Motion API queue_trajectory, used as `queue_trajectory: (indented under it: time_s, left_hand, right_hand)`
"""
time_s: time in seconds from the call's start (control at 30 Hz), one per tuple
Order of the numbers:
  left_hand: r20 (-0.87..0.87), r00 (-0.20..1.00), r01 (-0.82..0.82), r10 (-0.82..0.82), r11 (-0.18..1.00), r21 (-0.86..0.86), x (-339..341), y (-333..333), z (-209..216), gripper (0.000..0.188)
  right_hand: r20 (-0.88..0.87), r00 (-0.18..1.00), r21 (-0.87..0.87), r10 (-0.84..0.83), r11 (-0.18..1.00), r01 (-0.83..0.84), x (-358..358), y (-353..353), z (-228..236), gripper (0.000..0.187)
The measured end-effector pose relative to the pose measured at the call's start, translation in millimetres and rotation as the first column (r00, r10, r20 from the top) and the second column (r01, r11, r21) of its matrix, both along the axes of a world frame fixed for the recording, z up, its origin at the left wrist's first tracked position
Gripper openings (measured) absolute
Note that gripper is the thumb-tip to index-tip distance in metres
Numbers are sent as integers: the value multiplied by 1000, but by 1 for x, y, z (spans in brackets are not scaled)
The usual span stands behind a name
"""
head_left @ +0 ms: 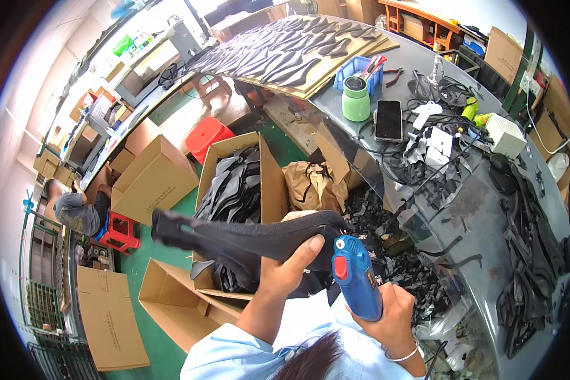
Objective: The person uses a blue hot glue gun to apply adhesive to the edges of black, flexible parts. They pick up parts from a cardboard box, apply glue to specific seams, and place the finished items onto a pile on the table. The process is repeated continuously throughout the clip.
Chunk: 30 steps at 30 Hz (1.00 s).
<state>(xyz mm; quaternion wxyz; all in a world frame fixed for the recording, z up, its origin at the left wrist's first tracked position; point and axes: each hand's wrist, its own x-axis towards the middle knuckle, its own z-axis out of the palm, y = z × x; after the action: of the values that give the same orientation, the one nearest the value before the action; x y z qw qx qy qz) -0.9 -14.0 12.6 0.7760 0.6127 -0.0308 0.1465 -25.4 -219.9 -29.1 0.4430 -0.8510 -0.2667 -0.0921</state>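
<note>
My left hand [291, 261] grips a long, curved black padded piece [247, 235], with the thumb on its near side. The piece stretches left over a carton of similar parts. In my right hand [391, 316] is a blue handheld power tool [360, 286] with a red switch. The tool's head meets the right end of the black piece; its working tip is hidden. Black scraps [418, 278] lie heaped beyond and below my right hand.
An open carton [269, 180] full of black parts stands ahead. On the grey table [462, 218] are a green bottle [356, 101], a phone [388, 120], cables and black strips. Flat black pieces [285, 47] cover a board at the back. Another person [79, 209] sits at far left.
</note>
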Motion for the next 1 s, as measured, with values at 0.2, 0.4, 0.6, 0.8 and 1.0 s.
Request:
queue_trajectory:
  time_s: [0.2,0.4,0.6,0.8,1.0]
  left_hand:
    - [-98,986,160,-132,906,391,8,23,28,23]
    - [-171,963,267,-210,633,727,15,39,27,27]
    - [169,922,74,-349,588,806,26,36,0,31]
    - [165,948,71,-272,686,724,25,20,-29,29]
    - [61,944,173,-324,643,746,27,12,-58,23]
  right_hand:
    - [97,995,-124,-12,992,24,2,-5,-4,35]
    - [156,987,-96,40,995,-25,6,-4,-3,37]
    - [62,992,-5,114,993,-114,5,0,5,38]
    - [-93,979,79,180,982,-173,1,5,10,39]
    - [-101,971,150,214,969,-198,0,5,11,48]
